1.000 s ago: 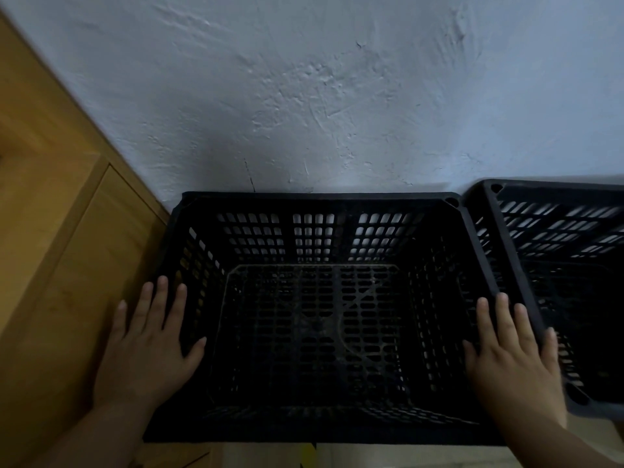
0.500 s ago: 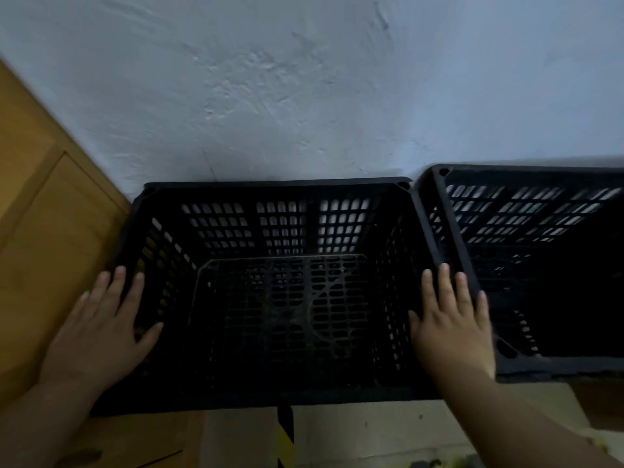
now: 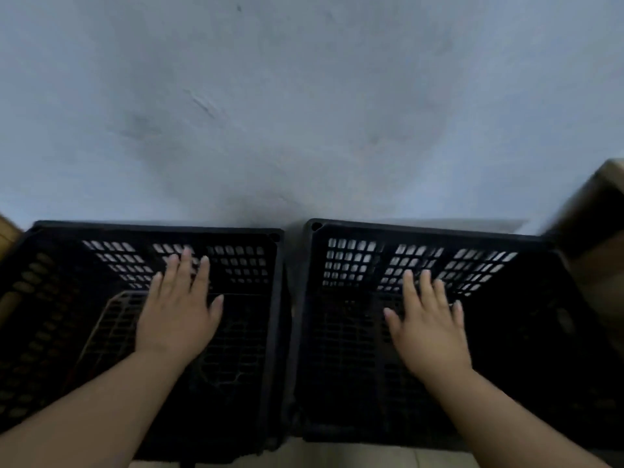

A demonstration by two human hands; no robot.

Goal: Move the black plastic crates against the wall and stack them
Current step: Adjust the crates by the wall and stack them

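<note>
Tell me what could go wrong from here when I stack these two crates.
1. The left crate and right crate sit rim beside rim with hardly a gap, so lifting one may snag and drag the other.
2. The brown box crowds the right crate's outer side, leaving the right hand little room to grip there.
3. Fingers could catch in the slotted walls.

In the lower left of the frame you see the left crate (image 3: 155, 228): black plastic, matt and dull, its walls and floor moulded into a lattice of small slots. The right crate (image 3: 422, 229), lower right, is the same matt black plastic lattice. Above both, the wall (image 3: 304, 113) is pale plaster, matt and slightly rough, with faint scuffs. At the right edge, a brown box (image 3: 594, 214) looks like matt cardboard, though it is blurred.
</note>
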